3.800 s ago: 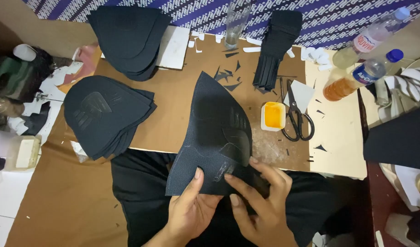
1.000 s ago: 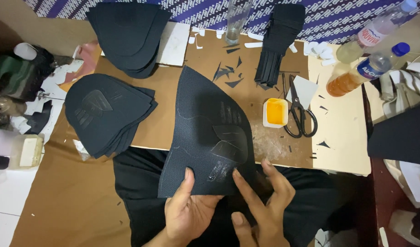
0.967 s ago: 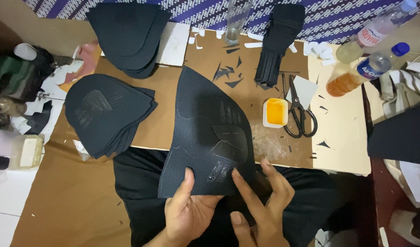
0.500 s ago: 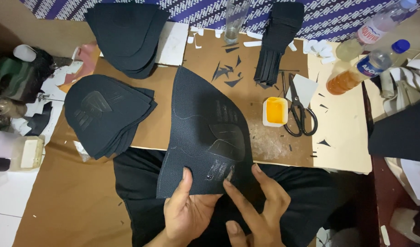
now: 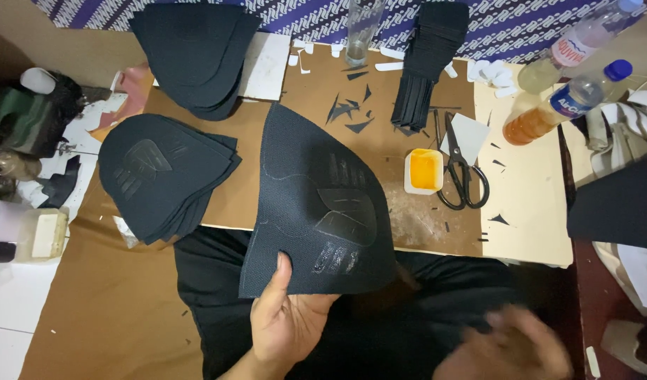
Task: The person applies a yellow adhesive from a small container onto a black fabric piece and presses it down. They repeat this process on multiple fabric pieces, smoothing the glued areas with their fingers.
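Black fabric panel (image 5: 316,204) pinched at bottom edge by left hand (image 5: 290,320) only, thumb on top. Right hand (image 5: 510,345) off it, blurred; can't tell its fingers. Panel could droop or slip w/ one-sided grip.

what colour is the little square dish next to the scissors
White dish holding yellow-orange contents, left of the black scissors; head view.

Fabric panel (image 5: 316,204) black matt woven mesh, glossy rubbery print; table board (image 5: 380,148) brown matt cardboard; scissors (image 5: 461,176) dark metal; bottles (image 5: 570,98) clear glossy plastic
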